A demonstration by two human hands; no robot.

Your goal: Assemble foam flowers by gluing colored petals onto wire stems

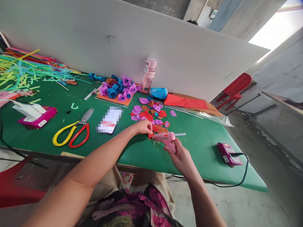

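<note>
My right hand [181, 154] is wrapped round the handle of a pink hot glue gun [165, 137], with a white glue stick [180, 134] poking out of its back. The nozzle points left and meets a small red paper petal [151, 136]. My left hand [145, 126] pinches this petal at its fingertips, right by the nozzle. Loose purple, red and brown petals [146, 115] lie scattered just beyond both hands. Below the nozzle, thin strands of glue [156, 143] rest on the green table [132, 151].
Purple and blue paper flowers [119, 88] are heaped behind. Nearby are a pink bottle [150, 72], a blue pouch [158, 93], red paper [186, 101], a phone [110, 119] and scissors [79, 129]. Magenta power blocks [228, 154] with cables and colourful strips [35, 69] flank them. A white board [189, 56] stands behind.
</note>
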